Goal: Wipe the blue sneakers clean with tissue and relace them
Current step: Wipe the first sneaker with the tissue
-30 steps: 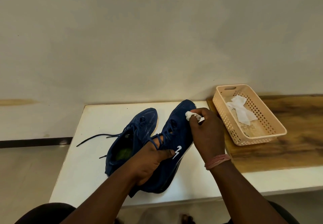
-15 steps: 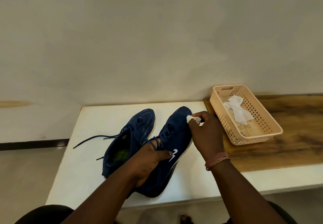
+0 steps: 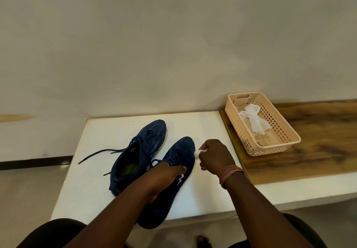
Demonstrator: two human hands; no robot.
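The near sneaker [image 3: 173,172] is steadied by the left hand [image 3: 166,172], whose fingers are curled over its laced throat, the thumb laid along the side. A small wad of tissue [image 3: 199,152] is pinched in the right hand [image 3: 214,157] and held against the outer side of the toe. This shoe is tilted, with its heel hanging past the front edge of the white desk [image 3: 92,180]; should the left grip be relaxed, it could be tipped off toward the lap. The wad is tiny and could be shredded on the knit upper, leaving lint behind. The second sneaker [image 3: 141,151] lies toward the desk's left edge, its loose lace [image 3: 96,154] trailing leftward where it could be snagged and dragged. Spare tissue [image 3: 254,119] is kept in the peach basket [image 3: 289,143] on the wooden board [image 3: 318,151]. A white zigzag logo [image 3: 180,179] is seen on the held shoe; no lettering can be read.
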